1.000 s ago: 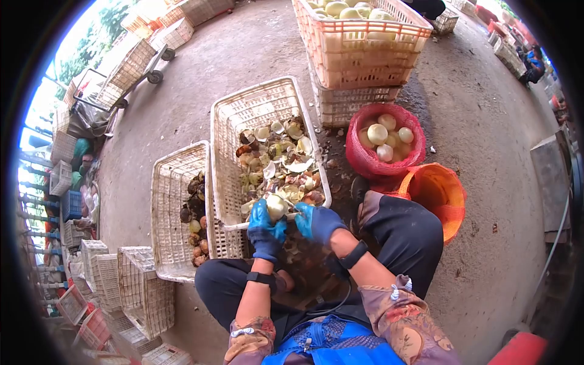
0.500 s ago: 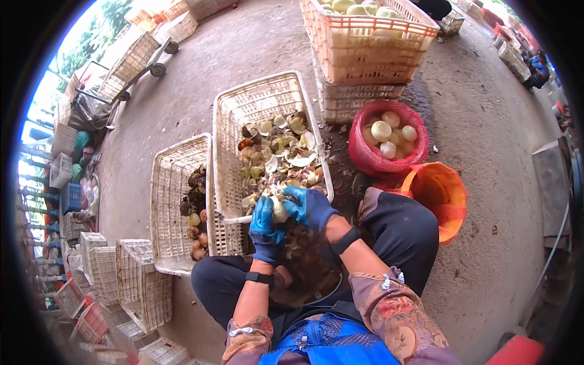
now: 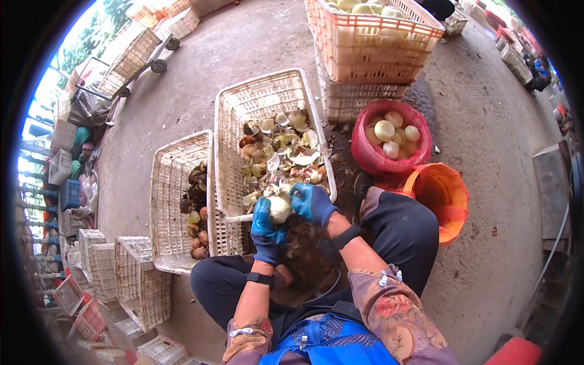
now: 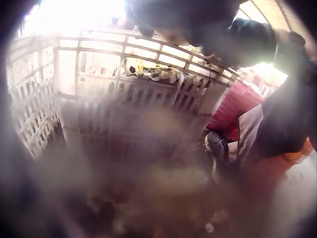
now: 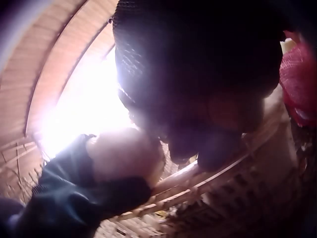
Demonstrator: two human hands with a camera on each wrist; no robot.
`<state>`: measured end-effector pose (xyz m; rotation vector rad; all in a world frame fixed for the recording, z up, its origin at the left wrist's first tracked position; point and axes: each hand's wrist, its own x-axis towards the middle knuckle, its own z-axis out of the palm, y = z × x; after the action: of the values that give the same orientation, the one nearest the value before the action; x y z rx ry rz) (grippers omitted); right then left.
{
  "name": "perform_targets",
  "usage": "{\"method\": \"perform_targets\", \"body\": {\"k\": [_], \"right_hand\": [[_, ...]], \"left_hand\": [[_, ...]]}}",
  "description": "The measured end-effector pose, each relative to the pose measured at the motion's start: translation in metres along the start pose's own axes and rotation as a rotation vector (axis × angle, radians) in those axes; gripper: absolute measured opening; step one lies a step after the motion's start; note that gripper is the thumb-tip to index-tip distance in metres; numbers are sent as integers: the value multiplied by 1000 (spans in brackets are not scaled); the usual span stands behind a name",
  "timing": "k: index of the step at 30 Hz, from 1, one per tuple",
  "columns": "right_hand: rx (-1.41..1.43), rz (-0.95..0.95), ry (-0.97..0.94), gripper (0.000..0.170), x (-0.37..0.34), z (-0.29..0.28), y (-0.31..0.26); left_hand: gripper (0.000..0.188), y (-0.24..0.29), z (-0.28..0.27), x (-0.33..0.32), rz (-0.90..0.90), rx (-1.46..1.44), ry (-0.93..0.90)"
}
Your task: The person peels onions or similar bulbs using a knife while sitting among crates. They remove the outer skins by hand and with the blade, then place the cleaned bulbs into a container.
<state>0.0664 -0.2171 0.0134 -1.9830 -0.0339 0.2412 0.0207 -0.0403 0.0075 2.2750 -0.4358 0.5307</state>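
Observation:
In the head view, my blue-gloved left hand (image 3: 267, 230) grips a pale, peeled-looking onion (image 3: 280, 208) over the near rim of a white crate (image 3: 228, 152). Onion skins and scraps (image 3: 286, 161) lie inside that crate. My gloved right hand (image 3: 312, 204) is just right of the onion, its fingers curled in toward it. I cannot tell what the right fingers hold. The right wrist view shows the onion (image 5: 126, 156) in the left hand (image 5: 89, 191), with the dark right hand (image 5: 198, 84) above and beside it. The left wrist view is blurred low down.
A second white crate (image 3: 176, 201) at left holds brownish onions (image 3: 199, 246). At right stand a pink mesh-covered container (image 3: 368, 152) with pale onions in liquid and an orange bucket-like bag (image 3: 453, 207). Stacked crates (image 3: 371, 55) with pale produce rise ahead.
The right hand came in against the onion, then drew slightly up and away from it. The left hand keeps its grip on the onion, which shows more fully now.

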Motion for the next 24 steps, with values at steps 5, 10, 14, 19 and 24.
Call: {"method": "perform_targets", "body": {"k": [5, 10, 14, 19, 24], "right_hand": [[74, -38, 47, 24, -7, -6, -24], [-147, -71, 39, 24, -9, 10, -19], [-109, -39, 90, 25, -5, 15, -13], [72, 151, 153, 33, 9, 14, -5], [325, 275, 101, 34, 23, 23, 15]], "left_hand": [[64, 2, 1, 1, 36, 63, -6], [61, 11, 0, 3, 108, 390, -89], [61, 5, -1, 1, 111, 267, -116], [61, 5, -5, 5, 91, 165, -71], [61, 2, -8, 1, 14, 28, 14]]}}
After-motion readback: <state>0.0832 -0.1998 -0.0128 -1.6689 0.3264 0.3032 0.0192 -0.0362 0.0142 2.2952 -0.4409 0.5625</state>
